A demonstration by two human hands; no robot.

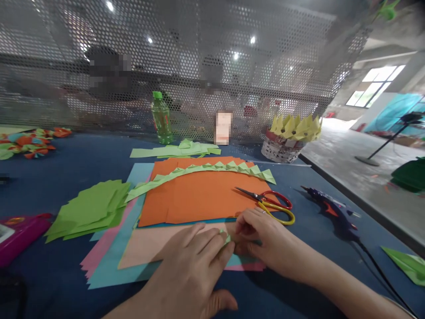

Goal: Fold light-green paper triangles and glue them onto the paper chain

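My left hand (192, 261) and my right hand (262, 237) meet over a small light-green folded paper piece (226, 238), fingers pinched on it. They rest on a peach sheet (149, 246) on top of blue and pink sheets. Behind lies an orange paper stack (199, 195) with a long chain of green folded triangles (206, 170) across it. Scissors (272, 204) with red and yellow handles lie just beyond my right hand.
A pile of green paper squares (88, 210) lies at left, a pink box (20, 232) further left. A purple glue gun (332, 210) with cord sits at right. A green bottle (161, 117), more green sheets (172, 150) and a basket with yellow paper (288, 137) stand before a perforated metal screen.
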